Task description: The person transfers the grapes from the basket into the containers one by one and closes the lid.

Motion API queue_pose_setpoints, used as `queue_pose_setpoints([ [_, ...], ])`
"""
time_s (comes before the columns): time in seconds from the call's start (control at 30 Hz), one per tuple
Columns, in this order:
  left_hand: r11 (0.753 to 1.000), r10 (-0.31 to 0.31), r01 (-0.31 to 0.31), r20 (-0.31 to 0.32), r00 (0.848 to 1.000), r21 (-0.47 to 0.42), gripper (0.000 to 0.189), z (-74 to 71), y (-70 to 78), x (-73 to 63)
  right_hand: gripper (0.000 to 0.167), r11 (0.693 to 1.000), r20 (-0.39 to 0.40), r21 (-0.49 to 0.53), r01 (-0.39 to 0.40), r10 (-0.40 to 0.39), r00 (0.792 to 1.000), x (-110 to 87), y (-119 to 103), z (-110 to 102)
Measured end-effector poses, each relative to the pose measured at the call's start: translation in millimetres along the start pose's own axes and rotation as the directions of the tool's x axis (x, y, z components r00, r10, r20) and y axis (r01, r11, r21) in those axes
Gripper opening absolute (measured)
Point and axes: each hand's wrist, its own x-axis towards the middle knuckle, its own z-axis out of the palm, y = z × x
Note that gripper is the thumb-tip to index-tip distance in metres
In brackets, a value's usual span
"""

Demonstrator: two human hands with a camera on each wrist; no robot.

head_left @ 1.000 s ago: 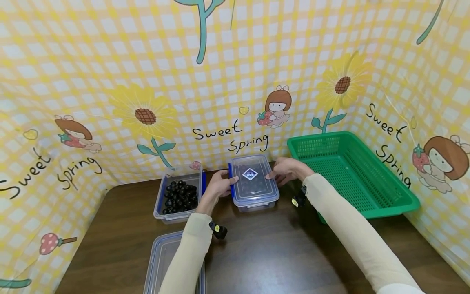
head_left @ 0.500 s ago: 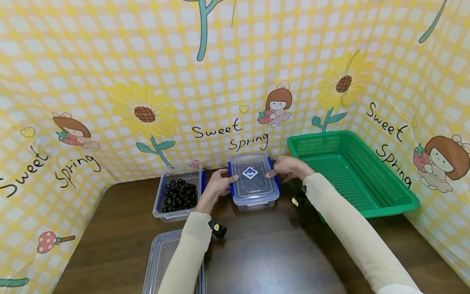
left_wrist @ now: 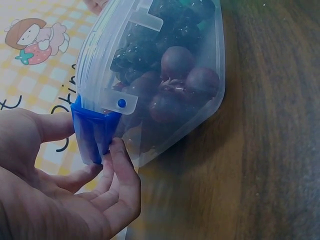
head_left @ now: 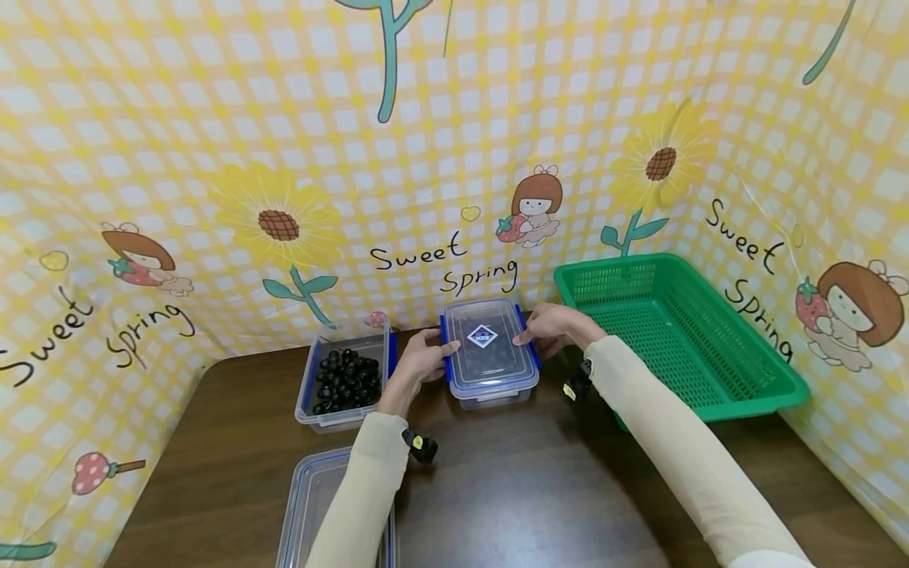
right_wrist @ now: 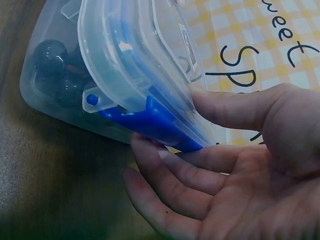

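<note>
A clear lidded food container [head_left: 490, 367] with a diamond label and blue side clips sits at the back middle of the table. Dark and reddish round fruit [left_wrist: 177, 62] shows through its wall. My left hand [head_left: 423, 356] grips its left side, thumb at the lid's edge and curled fingers against the underside of the left blue clip [left_wrist: 95, 127]. On the other side my right hand [head_left: 557, 325] holds the edge likewise, its thumb on the lid [right_wrist: 150, 55] and its fingertips under the right blue clip [right_wrist: 155, 125].
An uncovered clear container [head_left: 312, 394] of black round fruit [head_left: 348, 383] stands to the left. A loose clear lid [head_left: 308, 489] lies in front, partly under the left sleeve. A green perforated basket [head_left: 710, 371] stands at the right. Printed cloth [head_left: 426, 158] hangs behind.
The blue clip along the container's right edge shows in the head view now; one second ago it did not. Both hands have stayed in place at the container's sides.
</note>
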Motion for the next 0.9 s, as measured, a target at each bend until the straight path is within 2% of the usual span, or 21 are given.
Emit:
queue_pose_setpoints([
  [0.9,1.000,0.006,-0.006,0.002,1.000,-0.025,0.070,1.3,-3.0,-0.9,0.023,0.998,-0.011,-0.065,0.005,-0.005,1.000,-7.4,-5.2,3.7],
])
